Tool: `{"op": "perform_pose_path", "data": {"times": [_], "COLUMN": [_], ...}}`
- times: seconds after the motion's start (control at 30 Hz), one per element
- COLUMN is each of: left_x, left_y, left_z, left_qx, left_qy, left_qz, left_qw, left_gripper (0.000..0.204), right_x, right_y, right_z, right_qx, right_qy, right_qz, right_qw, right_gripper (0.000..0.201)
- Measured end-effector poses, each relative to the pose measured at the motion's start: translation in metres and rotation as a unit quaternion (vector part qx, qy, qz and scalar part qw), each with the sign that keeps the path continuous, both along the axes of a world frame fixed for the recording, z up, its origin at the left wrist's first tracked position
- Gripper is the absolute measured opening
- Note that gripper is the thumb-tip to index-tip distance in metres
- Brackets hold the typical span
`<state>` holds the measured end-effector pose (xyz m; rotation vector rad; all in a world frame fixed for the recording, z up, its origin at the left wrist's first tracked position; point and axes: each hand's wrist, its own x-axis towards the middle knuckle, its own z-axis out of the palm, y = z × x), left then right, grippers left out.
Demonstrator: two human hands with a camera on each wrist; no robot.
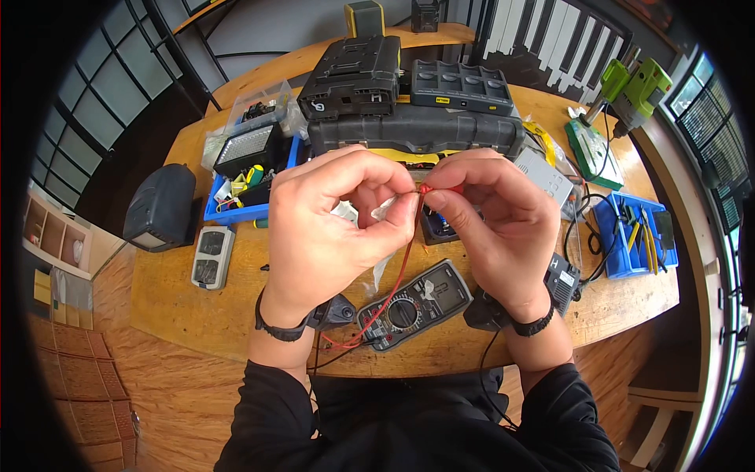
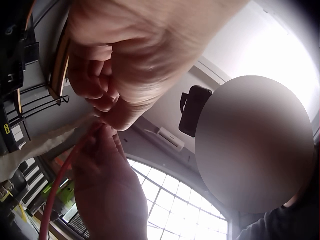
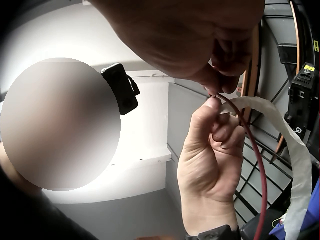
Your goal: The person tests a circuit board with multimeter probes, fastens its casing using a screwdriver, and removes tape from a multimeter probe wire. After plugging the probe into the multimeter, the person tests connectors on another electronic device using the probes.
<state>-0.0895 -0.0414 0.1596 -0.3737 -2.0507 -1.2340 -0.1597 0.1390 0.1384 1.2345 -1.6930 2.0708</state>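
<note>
Both hands meet over the middle of the workbench, fingertips almost touching. My left hand (image 1: pixel 334 228) pinches a thin red wire (image 1: pixel 404 271) near its upper end between thumb and forefinger. Right beside it, my right hand (image 1: pixel 507 228) pinches the wire's red end (image 1: pixel 427 189), mostly covered by the fingertips. From there the wire drops to the jack end of a grey multimeter (image 1: pixel 421 303) with a round dial, lying below the hands. In the right wrist view, a whitish strip (image 3: pixel 299 172) trails from near the left fingers, which partly hide its upper end.
Black tool cases (image 1: pixel 413 134) and a battery-style black tray (image 1: pixel 462 86) stand behind the hands. A blue bin (image 1: pixel 211 208) of parts sits left, another blue bin (image 1: pixel 621 267) with pliers right. A green drill stand (image 1: pixel 641 86) rises at the back right.
</note>
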Motion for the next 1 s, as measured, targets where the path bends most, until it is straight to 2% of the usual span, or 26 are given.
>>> {"op": "perform_pose_path", "data": {"times": [0.07, 0.2, 0.3, 0.37, 0.47, 0.57, 0.8, 0.87, 1.0], "left_x": [0.000, 0.002, 0.005, 0.007, 0.008, 0.009, 0.008, 0.009, 0.007], "left_y": [-0.001, -0.001, 0.000, 0.000, 0.001, 0.001, -0.002, -0.004, -0.008], "left_z": [0.000, 0.002, 0.004, 0.006, 0.007, 0.010, 0.006, 0.007, 0.005], "left_qx": [0.010, 0.023, 0.035, 0.069, 0.131, 0.171, 0.123, 0.057, 0.021], "left_qy": [-0.016, -0.035, -0.053, -0.100, -0.125, -0.144, -0.140, -0.140, -0.130], "left_qz": [-0.011, -0.018, -0.017, -0.021, -0.044, -0.061, -0.051, -0.014, 0.000], "left_qw": [1.000, 0.999, 0.998, 0.992, 0.982, 0.973, 0.981, 0.988, 0.991], "left_gripper": [0.015, 0.015, 0.013, 0.012, 0.010, 0.011, 0.011, 0.010, 0.010], "right_x": [-0.001, 0.000, -0.001, -0.002, -0.001, 0.003, 0.001, -0.002, 0.001], "right_y": [0.000, 0.000, 0.002, 0.002, -0.002, -0.003, -0.002, -0.003, -0.001], "right_z": [0.000, 0.001, 0.002, 0.003, 0.001, 0.004, -0.004, -0.006, -0.004], "right_qx": [0.015, 0.023, 0.044, 0.059, 0.018, 0.026, 0.052, 0.058, 0.085], "right_qy": [0.039, 0.030, 0.065, 0.094, 0.067, 0.047, 0.004, 0.029, 0.012], "right_qz": [-0.027, -0.029, -0.040, -0.038, -0.006, 0.005, -0.012, -0.015, -0.014], "right_qw": [0.999, 0.999, 0.996, 0.993, 0.998, 0.999, 0.999, 0.998, 0.996], "right_gripper": [0.016, 0.015, 0.018, 0.021, 0.023, 0.022, 0.021, 0.022, 0.021]}}
